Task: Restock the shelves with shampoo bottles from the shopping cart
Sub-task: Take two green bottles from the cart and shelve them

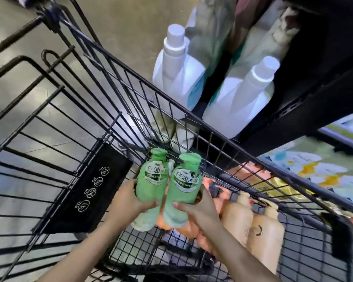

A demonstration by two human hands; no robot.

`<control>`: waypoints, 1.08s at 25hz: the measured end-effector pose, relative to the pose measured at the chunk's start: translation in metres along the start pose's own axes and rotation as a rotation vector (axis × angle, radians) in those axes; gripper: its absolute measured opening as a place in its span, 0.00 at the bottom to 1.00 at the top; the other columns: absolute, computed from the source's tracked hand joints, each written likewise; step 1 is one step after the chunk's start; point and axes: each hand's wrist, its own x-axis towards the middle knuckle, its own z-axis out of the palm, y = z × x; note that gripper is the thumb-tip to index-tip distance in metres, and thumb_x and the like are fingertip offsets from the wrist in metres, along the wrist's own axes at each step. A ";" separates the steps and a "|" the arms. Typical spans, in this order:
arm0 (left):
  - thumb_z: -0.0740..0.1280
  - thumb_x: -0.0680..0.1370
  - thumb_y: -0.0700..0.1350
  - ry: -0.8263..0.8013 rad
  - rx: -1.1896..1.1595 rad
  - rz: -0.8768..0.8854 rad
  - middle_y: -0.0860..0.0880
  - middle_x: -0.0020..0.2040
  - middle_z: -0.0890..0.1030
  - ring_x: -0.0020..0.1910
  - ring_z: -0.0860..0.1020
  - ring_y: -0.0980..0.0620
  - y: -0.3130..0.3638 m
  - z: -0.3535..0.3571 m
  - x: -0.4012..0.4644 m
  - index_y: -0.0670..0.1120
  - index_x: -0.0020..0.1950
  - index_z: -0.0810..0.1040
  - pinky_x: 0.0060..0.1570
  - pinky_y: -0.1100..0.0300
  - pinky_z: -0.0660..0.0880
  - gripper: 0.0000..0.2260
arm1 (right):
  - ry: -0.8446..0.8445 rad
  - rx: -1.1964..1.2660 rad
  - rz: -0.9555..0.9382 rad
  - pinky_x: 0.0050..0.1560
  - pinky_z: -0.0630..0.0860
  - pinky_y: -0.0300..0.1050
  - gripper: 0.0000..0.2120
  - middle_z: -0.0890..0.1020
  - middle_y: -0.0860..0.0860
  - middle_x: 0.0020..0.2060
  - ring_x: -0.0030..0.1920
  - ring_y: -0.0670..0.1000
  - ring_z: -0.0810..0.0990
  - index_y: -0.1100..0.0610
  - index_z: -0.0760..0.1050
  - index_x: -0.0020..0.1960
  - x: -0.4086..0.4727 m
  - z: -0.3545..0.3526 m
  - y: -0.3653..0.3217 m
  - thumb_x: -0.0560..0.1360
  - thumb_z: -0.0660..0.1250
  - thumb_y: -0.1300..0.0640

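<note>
Two green shampoo bottles stand side by side above the black wire shopping cart [118, 64]. My left hand [128, 198] grips the left green bottle [150, 180] around its lower body. My right hand [200, 208] grips the right green bottle [182, 186] the same way. Both bottles point cap-up toward the cart's far rim. Several peach and orange bottles [251, 222] lie in the cart basket beneath and to the right of my hands. A dark shelf [314, 88] rises at the upper right.
Large white jugs [177, 76] stand on the shelf's lower level beyond the cart rim. Bright yellow and blue packages [322, 171] fill the shelf at the right. The cart's black child-seat flap [86, 192] sits to the left. Grey floor [120, 21] lies behind.
</note>
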 end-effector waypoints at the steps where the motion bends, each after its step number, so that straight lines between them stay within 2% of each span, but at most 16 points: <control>1: 0.82 0.58 0.49 -0.038 -0.043 0.006 0.57 0.44 0.80 0.41 0.79 0.58 0.006 0.000 -0.012 0.57 0.47 0.72 0.35 0.64 0.75 0.25 | -0.015 -0.003 0.009 0.50 0.80 0.40 0.35 0.83 0.46 0.52 0.51 0.43 0.82 0.49 0.72 0.59 -0.012 -0.008 -0.001 0.57 0.82 0.63; 3: 0.82 0.57 0.49 -0.111 -0.098 0.021 0.57 0.45 0.81 0.43 0.80 0.60 0.019 0.000 -0.035 0.58 0.48 0.72 0.35 0.68 0.74 0.26 | -0.013 0.014 0.046 0.57 0.78 0.54 0.42 0.83 0.50 0.55 0.56 0.51 0.82 0.49 0.72 0.62 -0.038 -0.027 -0.005 0.52 0.84 0.56; 5: 0.82 0.56 0.50 -0.159 -0.127 0.040 0.58 0.44 0.81 0.44 0.80 0.62 0.038 0.000 -0.059 0.59 0.47 0.72 0.36 0.69 0.74 0.26 | -0.004 0.030 0.052 0.58 0.77 0.59 0.45 0.83 0.53 0.55 0.56 0.56 0.82 0.54 0.71 0.64 -0.068 -0.047 -0.017 0.51 0.84 0.54; 6: 0.82 0.55 0.53 -0.184 -0.140 0.057 0.57 0.45 0.81 0.44 0.81 0.61 0.050 0.000 -0.072 0.59 0.48 0.73 0.38 0.67 0.75 0.27 | 0.003 0.026 0.045 0.58 0.77 0.59 0.44 0.83 0.54 0.55 0.56 0.56 0.82 0.54 0.71 0.64 -0.083 -0.056 -0.024 0.50 0.84 0.54; 8: 0.79 0.51 0.61 -0.237 -0.125 0.080 0.53 0.51 0.81 0.48 0.81 0.55 0.079 0.002 -0.101 0.57 0.56 0.74 0.47 0.57 0.79 0.36 | 0.057 0.034 0.033 0.57 0.77 0.60 0.43 0.83 0.54 0.54 0.55 0.57 0.82 0.53 0.72 0.61 -0.119 -0.079 -0.042 0.49 0.84 0.51; 10: 0.77 0.48 0.65 -0.295 -0.151 0.106 0.51 0.52 0.82 0.49 0.81 0.51 0.106 0.008 -0.131 0.52 0.60 0.73 0.51 0.49 0.79 0.43 | 0.111 0.052 -0.008 0.56 0.79 0.56 0.44 0.83 0.54 0.54 0.55 0.56 0.82 0.54 0.73 0.62 -0.161 -0.103 -0.060 0.48 0.84 0.49; 11: 0.77 0.48 0.65 -0.318 -0.170 0.139 0.52 0.51 0.82 0.49 0.82 0.51 0.121 0.011 -0.146 0.53 0.58 0.74 0.50 0.49 0.80 0.41 | 0.148 0.032 -0.035 0.54 0.80 0.52 0.44 0.84 0.53 0.53 0.54 0.54 0.82 0.54 0.73 0.62 -0.183 -0.116 -0.070 0.48 0.82 0.48; 13: 0.76 0.48 0.60 -0.359 -0.226 0.183 0.52 0.47 0.84 0.45 0.82 0.53 0.153 0.020 -0.177 0.55 0.52 0.76 0.44 0.55 0.80 0.34 | 0.203 0.032 -0.094 0.48 0.80 0.42 0.41 0.84 0.51 0.52 0.50 0.49 0.84 0.54 0.74 0.61 -0.225 -0.142 -0.086 0.50 0.78 0.45; 15: 0.76 0.48 0.54 -0.421 -0.328 0.215 0.51 0.45 0.85 0.41 0.83 0.55 0.184 0.031 -0.206 0.52 0.53 0.76 0.37 0.63 0.78 0.33 | 0.243 0.072 -0.155 0.43 0.77 0.35 0.39 0.85 0.50 0.48 0.47 0.45 0.84 0.54 0.75 0.60 -0.262 -0.166 -0.095 0.50 0.75 0.44; 17: 0.77 0.51 0.47 -0.487 -0.385 0.266 0.48 0.45 0.85 0.38 0.83 0.57 0.217 0.047 -0.236 0.46 0.53 0.77 0.34 0.67 0.77 0.31 | 0.302 0.114 -0.203 0.43 0.76 0.35 0.37 0.86 0.48 0.46 0.47 0.45 0.84 0.56 0.76 0.59 -0.298 -0.195 -0.099 0.51 0.75 0.45; 20: 0.76 0.56 0.40 -0.544 -0.448 0.363 0.44 0.45 0.85 0.37 0.83 0.56 0.268 0.084 -0.282 0.43 0.51 0.77 0.33 0.67 0.77 0.25 | 0.340 0.178 -0.303 0.40 0.76 0.33 0.33 0.86 0.48 0.45 0.43 0.43 0.84 0.57 0.76 0.56 -0.349 -0.250 -0.103 0.53 0.74 0.48; 21: 0.77 0.55 0.41 -0.557 -0.466 0.395 0.45 0.44 0.86 0.37 0.83 0.55 0.285 0.099 -0.297 0.42 0.52 0.77 0.34 0.66 0.77 0.26 | 0.349 0.182 -0.326 0.41 0.76 0.33 0.32 0.86 0.48 0.45 0.44 0.44 0.84 0.57 0.76 0.56 -0.365 -0.271 -0.104 0.54 0.74 0.47; 24: 0.76 0.52 0.50 -0.548 -0.459 0.494 0.50 0.43 0.86 0.40 0.83 0.56 0.326 0.142 -0.335 0.42 0.54 0.77 0.37 0.67 0.77 0.32 | 0.393 0.157 -0.375 0.41 0.77 0.36 0.33 0.86 0.48 0.45 0.44 0.45 0.84 0.57 0.77 0.57 -0.401 -0.333 -0.100 0.54 0.73 0.45; 27: 0.76 0.53 0.53 -0.533 -0.432 0.557 0.49 0.47 0.86 0.46 0.83 0.53 0.360 0.198 -0.374 0.42 0.56 0.77 0.44 0.62 0.79 0.34 | 0.444 0.150 -0.416 0.42 0.77 0.38 0.34 0.86 0.48 0.47 0.47 0.48 0.84 0.55 0.76 0.58 -0.439 -0.400 -0.091 0.54 0.73 0.44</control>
